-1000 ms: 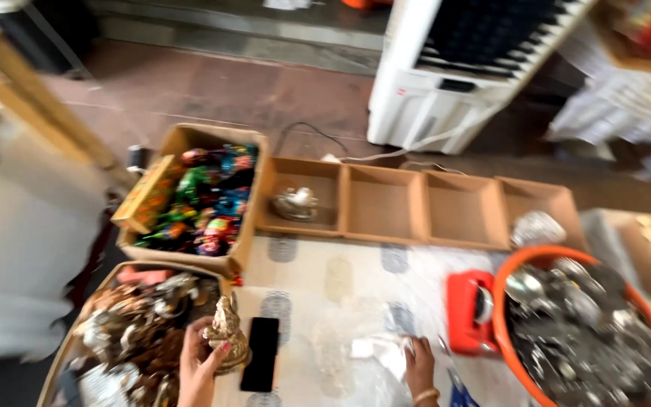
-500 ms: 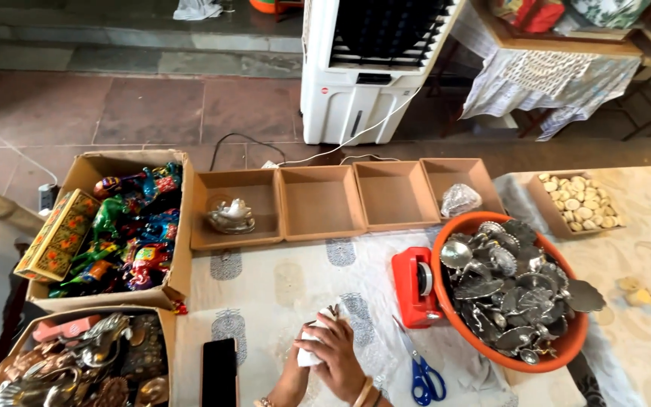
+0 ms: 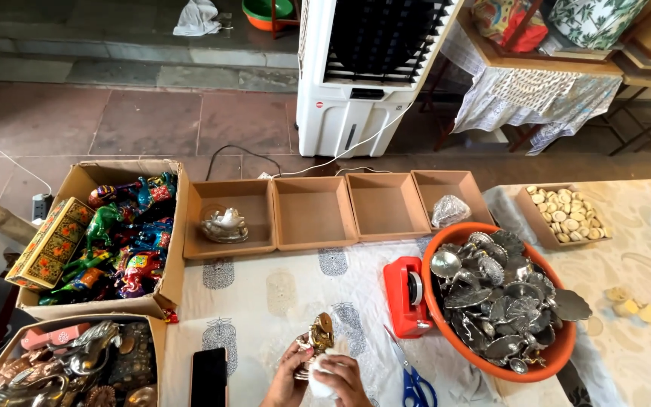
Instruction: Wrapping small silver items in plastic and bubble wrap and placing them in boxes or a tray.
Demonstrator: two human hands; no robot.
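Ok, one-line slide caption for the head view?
Both hands hold a small brass figurine over the printed tablecloth, beside an orange basin of metal dishes.

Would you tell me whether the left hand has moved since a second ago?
Yes. The left hand was at the box of metal figures, left of the black phone; now it is right of the phone.

Cut off by the bottom edge: both wrists, the black phone (image 3: pixel 209 378), the blue-handled scissors (image 3: pixel 418 390), the box of metal figurines (image 3: pixel 77 365). Mostly hidden under the right hand (image 3: pixel 338 379): a white object. Left hand (image 3: pixel 288 379) part-covering a small brass figurine (image 3: pixel 318 338), too small to identify.
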